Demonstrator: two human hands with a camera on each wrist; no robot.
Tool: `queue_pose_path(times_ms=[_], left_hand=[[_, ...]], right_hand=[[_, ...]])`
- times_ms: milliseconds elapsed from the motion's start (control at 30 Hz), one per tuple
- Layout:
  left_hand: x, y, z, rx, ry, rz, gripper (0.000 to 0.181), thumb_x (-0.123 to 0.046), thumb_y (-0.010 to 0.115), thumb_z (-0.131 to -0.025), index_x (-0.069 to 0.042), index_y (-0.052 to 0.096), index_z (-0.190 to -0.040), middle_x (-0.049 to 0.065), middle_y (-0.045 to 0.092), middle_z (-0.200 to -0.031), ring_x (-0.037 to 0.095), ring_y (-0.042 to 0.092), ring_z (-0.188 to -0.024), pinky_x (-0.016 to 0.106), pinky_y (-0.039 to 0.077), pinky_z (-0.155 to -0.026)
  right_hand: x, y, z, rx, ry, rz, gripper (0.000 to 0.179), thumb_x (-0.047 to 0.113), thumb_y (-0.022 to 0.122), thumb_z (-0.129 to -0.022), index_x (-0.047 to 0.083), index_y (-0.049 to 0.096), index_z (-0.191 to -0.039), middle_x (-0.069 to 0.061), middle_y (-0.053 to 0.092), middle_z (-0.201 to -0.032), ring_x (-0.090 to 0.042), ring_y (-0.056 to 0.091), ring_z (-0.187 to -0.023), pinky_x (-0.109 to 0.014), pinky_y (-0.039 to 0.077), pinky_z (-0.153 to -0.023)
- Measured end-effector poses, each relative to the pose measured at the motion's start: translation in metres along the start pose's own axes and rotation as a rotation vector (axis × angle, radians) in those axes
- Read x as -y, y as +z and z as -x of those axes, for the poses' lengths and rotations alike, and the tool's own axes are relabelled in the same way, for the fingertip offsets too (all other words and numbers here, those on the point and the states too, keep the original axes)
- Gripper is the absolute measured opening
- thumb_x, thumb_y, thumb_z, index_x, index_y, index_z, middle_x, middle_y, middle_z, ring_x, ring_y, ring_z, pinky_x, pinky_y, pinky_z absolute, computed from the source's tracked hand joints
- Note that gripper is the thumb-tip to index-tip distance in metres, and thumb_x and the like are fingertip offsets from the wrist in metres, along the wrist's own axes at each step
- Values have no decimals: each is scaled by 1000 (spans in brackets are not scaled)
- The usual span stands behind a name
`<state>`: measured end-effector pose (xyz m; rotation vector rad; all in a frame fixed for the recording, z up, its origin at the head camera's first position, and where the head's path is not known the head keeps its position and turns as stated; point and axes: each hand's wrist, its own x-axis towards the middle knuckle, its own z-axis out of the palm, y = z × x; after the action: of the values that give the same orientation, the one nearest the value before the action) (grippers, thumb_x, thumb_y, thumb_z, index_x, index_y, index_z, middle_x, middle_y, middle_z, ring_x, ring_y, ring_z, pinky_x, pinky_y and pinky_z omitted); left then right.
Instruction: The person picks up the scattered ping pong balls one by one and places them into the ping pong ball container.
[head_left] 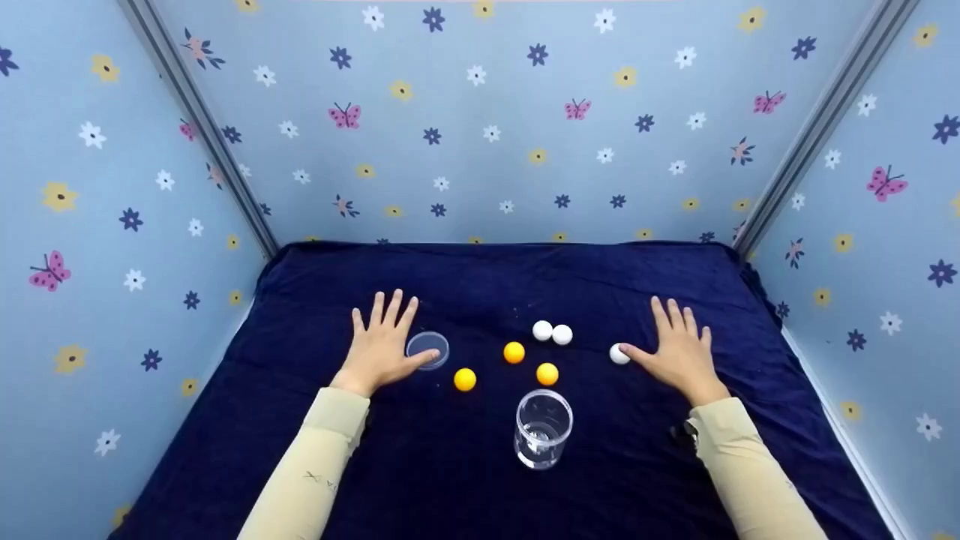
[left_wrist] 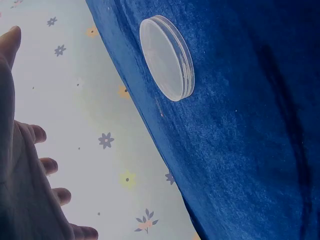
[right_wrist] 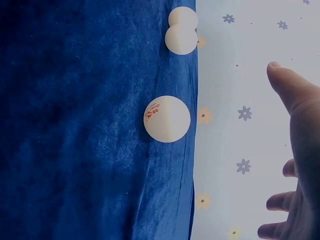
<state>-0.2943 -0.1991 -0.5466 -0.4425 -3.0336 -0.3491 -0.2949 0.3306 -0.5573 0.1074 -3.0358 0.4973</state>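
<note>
My left hand [head_left: 377, 352] is spread with straight fingers, its thumb over the edge of a clear round lid [head_left: 424, 346] in the head view. The left wrist view shows that lid [left_wrist: 167, 59] apart from the hand [left_wrist: 25, 170]. My right hand [head_left: 681, 355] is also spread, its thumb overlapping a white ping-pong ball [head_left: 618, 354]; the right wrist view shows a gap between that ball [right_wrist: 167, 119] and the hand [right_wrist: 305, 130]. Neither hand holds anything. Between them stands an upright clear plastic jar [head_left: 541, 442] without its top covered.
Orange balls lie at the middle: one [head_left: 465, 379] near the lid, another [head_left: 514, 352] farther back, a third [head_left: 547, 373] behind the jar. Two white balls [head_left: 542, 331] touch each other. Dark blue cloth [head_left: 450, 480] covers the table, with flowered walls [head_left: 480, 105] around.
</note>
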Motion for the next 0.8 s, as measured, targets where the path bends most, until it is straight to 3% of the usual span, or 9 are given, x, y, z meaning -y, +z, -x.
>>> queue_pose_path(times_ms=[233, 800], left_hand=[[-3, 1, 0, 2, 21, -36, 108, -79, 59, -96, -16, 21, -175, 18, 13, -183, 49, 6, -168, 83, 8, -126], [-14, 4, 1, -15, 104, -10, 104, -76, 63, -96, -13, 30, -173, 19, 21, -181, 47, 15, -168, 81, 15, -126]], right_hand=[[3, 3, 1, -12, -21, 30, 114, 76, 67, -93, 9, 20, -174, -31, 21, -177, -59, 17, -161, -86, 14, -121], [6, 10, 3, -51, -71, 48, 116, 79, 70, -89, 8, 30, -171, -30, 34, -172, -57, 29, -158, -83, 23, -121]])
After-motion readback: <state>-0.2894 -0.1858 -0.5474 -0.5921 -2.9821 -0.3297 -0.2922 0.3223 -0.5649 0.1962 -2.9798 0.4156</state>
